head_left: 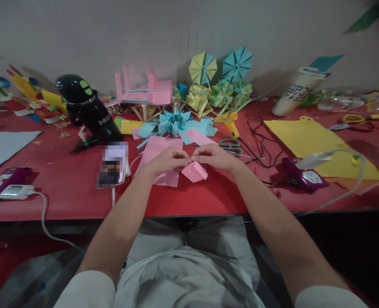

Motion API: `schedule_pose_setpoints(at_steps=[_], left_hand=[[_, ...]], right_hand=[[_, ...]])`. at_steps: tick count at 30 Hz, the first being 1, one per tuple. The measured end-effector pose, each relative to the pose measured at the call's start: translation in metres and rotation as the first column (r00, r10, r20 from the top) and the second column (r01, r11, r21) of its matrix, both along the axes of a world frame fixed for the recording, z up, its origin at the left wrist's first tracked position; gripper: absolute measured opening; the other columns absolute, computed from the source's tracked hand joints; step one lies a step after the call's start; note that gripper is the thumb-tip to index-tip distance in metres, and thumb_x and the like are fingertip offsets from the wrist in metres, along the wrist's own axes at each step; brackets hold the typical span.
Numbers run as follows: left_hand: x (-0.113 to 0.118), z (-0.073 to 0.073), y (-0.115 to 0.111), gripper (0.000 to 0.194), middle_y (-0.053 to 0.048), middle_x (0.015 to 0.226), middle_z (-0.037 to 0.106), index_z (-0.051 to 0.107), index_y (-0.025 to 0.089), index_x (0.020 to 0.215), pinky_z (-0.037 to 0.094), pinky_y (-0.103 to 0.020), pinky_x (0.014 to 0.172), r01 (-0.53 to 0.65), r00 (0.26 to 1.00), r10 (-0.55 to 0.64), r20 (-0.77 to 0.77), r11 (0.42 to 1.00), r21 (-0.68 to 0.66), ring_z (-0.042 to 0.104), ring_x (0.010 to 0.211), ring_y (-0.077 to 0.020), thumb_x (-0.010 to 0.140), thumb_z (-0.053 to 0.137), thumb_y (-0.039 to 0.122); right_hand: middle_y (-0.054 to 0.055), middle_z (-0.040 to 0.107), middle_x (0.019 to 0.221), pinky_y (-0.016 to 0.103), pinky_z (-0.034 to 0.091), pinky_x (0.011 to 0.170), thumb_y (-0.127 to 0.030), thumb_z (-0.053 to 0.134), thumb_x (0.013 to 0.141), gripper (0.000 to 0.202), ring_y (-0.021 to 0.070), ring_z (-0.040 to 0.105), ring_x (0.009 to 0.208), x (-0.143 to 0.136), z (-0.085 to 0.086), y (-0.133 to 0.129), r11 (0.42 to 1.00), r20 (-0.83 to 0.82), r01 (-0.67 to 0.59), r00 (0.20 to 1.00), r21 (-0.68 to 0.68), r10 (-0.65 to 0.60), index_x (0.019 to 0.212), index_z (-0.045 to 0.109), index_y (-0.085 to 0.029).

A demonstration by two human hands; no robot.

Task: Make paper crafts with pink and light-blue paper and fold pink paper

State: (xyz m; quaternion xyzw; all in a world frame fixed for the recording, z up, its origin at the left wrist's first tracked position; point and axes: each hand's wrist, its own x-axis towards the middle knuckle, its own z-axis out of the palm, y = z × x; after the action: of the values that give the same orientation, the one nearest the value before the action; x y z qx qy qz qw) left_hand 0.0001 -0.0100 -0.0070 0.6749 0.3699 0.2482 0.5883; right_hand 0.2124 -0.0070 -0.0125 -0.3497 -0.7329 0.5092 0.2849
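Between my two hands is a small folded piece of pink paper point(195, 172), held just over the red table. My left hand point(170, 160) pinches its upper edge with thumb and forefinger. From the other side my right hand point(213, 156) pinches the same edge, the fingertips of both hands close together. Under my left wrist lies a larger flat pink sheet point(157, 149). A pink strip point(200, 137) rests behind my hands, by a blue folded paper flower point(174, 122). Green-handled scissors point(230, 145) lie just beyond my right hand.
A black bottle point(94, 111) and a phone point(114, 164) are at left. Behind stand a pink paper table model point(147, 92) and folded paper wheels point(237, 64). A yellow glue gun point(230, 123), yellow sheet point(308, 141), purple power socket point(305, 175) and paper cup point(296, 92) are at right.
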Motion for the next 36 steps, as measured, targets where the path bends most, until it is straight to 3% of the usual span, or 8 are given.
schedule_pose_setpoints(at_steps=[3, 7, 12, 19, 26, 36], left_hand=[[0.001, -0.004, 0.003, 0.026, 0.001, 0.063, 0.058, 0.07, 0.014, 0.073, 0.039, -0.021, 0.054, -0.071, 0.996, 0.072, 0.055, 0.997, -0.022, 0.049, 0.057, -0.0074, 0.075, 0.075, 0.039], [0.003, -0.008, 0.006, 0.031, -0.001, 0.074, 0.065, 0.071, 0.016, 0.085, 0.048, -0.023, 0.06, -0.211, 0.955, 0.21, 0.208, 0.977, -0.017, 0.059, 0.067, -0.0107, 0.071, 0.079, 0.042], [0.005, -0.013, 0.009, 0.038, -0.006, 0.09, 0.073, 0.075, 0.018, 0.096, 0.054, -0.027, 0.067, -0.261, 0.94, 0.224, 0.257, 0.958, 0.119, 0.067, 0.082, -0.0166, 0.067, 0.083, 0.04], [0.007, -0.023, 0.016, 0.029, -0.009, 0.096, 0.076, 0.079, 0.018, 0.093, 0.058, -0.033, 0.074, -0.401, 0.902, 0.324, 0.285, 0.875, 0.273, 0.069, 0.085, -0.0197, 0.072, 0.078, 0.039], [0.005, -0.024, 0.018, 0.016, -0.007, 0.096, 0.077, 0.079, 0.021, 0.091, 0.057, -0.033, 0.08, -0.39, 0.92, 0.332, 0.206, 0.807, 0.443, 0.07, 0.088, -0.0195, 0.08, 0.07, 0.028], [0.005, -0.024, 0.017, 0.021, -0.008, 0.095, 0.078, 0.078, 0.02, 0.095, 0.057, -0.034, 0.082, -0.431, 0.902, 0.352, 0.251, 0.776, 0.461, 0.071, 0.088, -0.02, 0.078, 0.073, 0.032]], right_hand=[[0.001, 0.062, 0.068, 0.028, 0.043, 0.063, -0.043, 0.068, 0.077, 0.027, 0.0121, 0.052, 0.063, 0.001, -0.001, 0.003, 0.999, -0.033, 0.027, 0.999, -0.026, -0.028, 0.074, 0.068, -0.016], [0.001, 0.063, 0.068, 0.028, 0.043, 0.061, -0.039, 0.069, 0.073, 0.023, 0.0124, 0.053, 0.062, 0.001, -0.007, 0.01, 0.981, -0.111, 0.195, 0.975, 0.001, -0.194, 0.072, 0.067, -0.016], [-0.001, 0.058, 0.062, 0.027, 0.042, 0.053, -0.041, 0.066, 0.076, 0.023, 0.0117, 0.05, 0.054, -0.002, -0.015, 0.013, 0.934, -0.193, 0.357, 0.915, -0.023, -0.354, 0.073, 0.065, -0.018], [-0.001, 0.059, 0.063, 0.029, 0.05, 0.053, -0.046, 0.07, 0.074, 0.027, 0.0131, 0.056, 0.054, -0.011, -0.018, 0.012, 0.914, -0.23, 0.401, 0.886, -0.059, -0.404, 0.076, 0.066, -0.019], [0.0, 0.062, 0.064, 0.029, 0.054, 0.054, -0.045, 0.07, 0.074, 0.027, 0.0134, 0.058, 0.055, -0.013, -0.019, 0.011, 0.896, -0.245, 0.443, 0.866, -0.027, -0.435, 0.077, 0.067, -0.018], [0.0, 0.063, 0.064, 0.03, 0.055, 0.055, -0.047, 0.071, 0.073, 0.029, 0.0143, 0.06, 0.054, -0.016, -0.018, 0.011, 0.88, -0.296, 0.475, 0.837, -0.026, -0.46, 0.076, 0.066, -0.019]])
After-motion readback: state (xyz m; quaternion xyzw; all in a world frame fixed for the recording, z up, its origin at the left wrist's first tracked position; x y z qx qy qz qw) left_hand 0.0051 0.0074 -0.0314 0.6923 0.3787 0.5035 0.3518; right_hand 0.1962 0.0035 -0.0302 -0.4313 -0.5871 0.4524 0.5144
